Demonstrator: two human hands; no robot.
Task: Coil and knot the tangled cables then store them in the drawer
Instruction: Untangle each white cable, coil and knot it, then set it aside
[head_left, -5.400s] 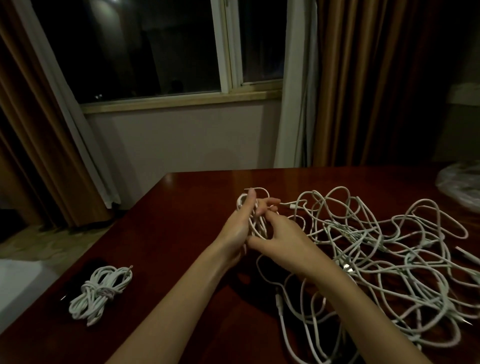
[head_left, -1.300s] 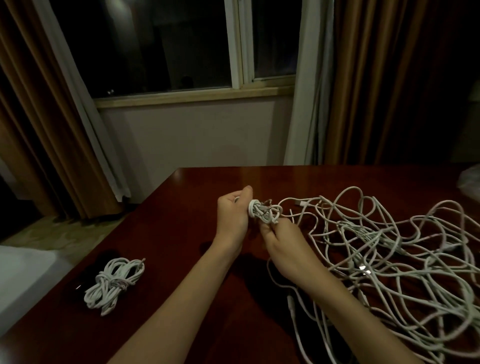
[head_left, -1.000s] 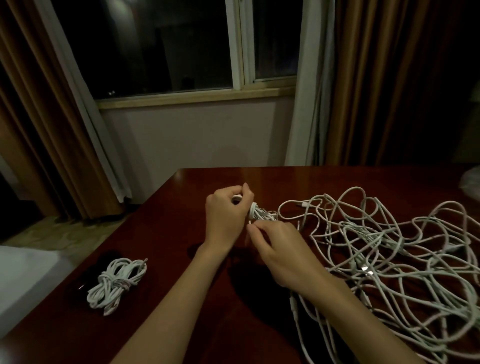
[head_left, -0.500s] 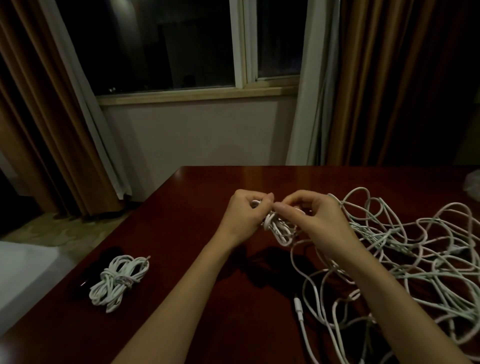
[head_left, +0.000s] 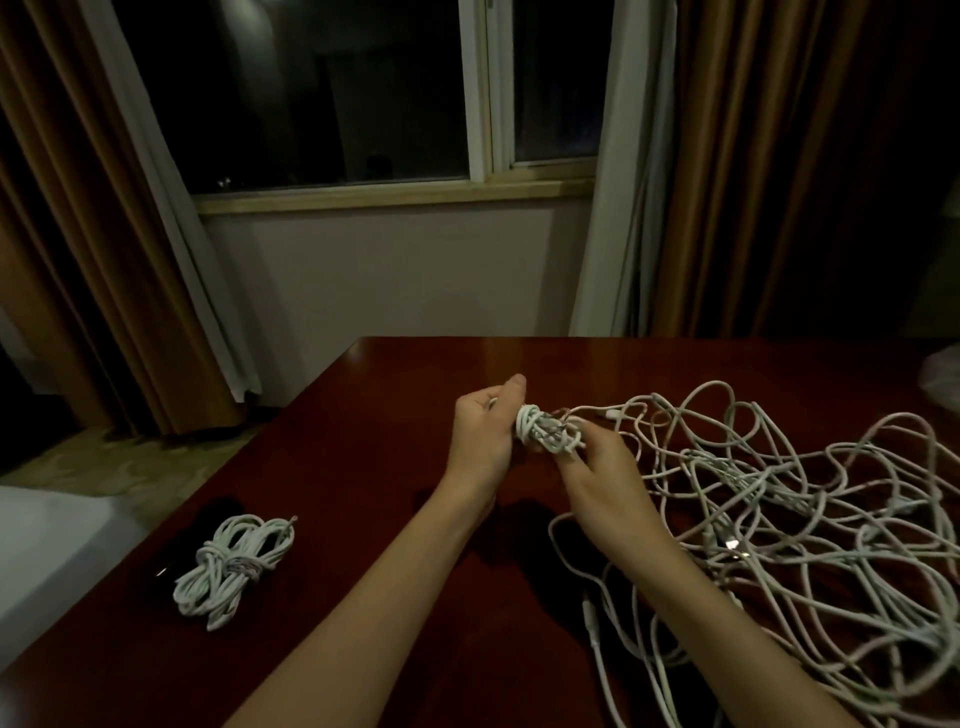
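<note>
A small coil of white cable (head_left: 545, 431) hangs above the table between both hands, wound tight at its left end. My left hand (head_left: 485, 434) grips that left end, thumb up. My right hand (head_left: 597, 467) holds the coil's right end from below. A strand runs from the coil to the right into a big tangle of white cables (head_left: 779, 514) spread over the table's right half. A knotted white cable bundle (head_left: 234, 569) lies near the table's left edge. No drawer is in view.
The dark red wooden table (head_left: 363, 467) ends at a far edge below a wall and window. Brown curtains hang left and right. A dark object (head_left: 171, 564) lies under the bundle. Something pale and plastic (head_left: 943, 382) sits at the far right edge.
My right hand has dropped from pinching at the coil's top to holding its right end. The coil now lies more sideways and looks tighter. The bundle at the left has not moved.
</note>
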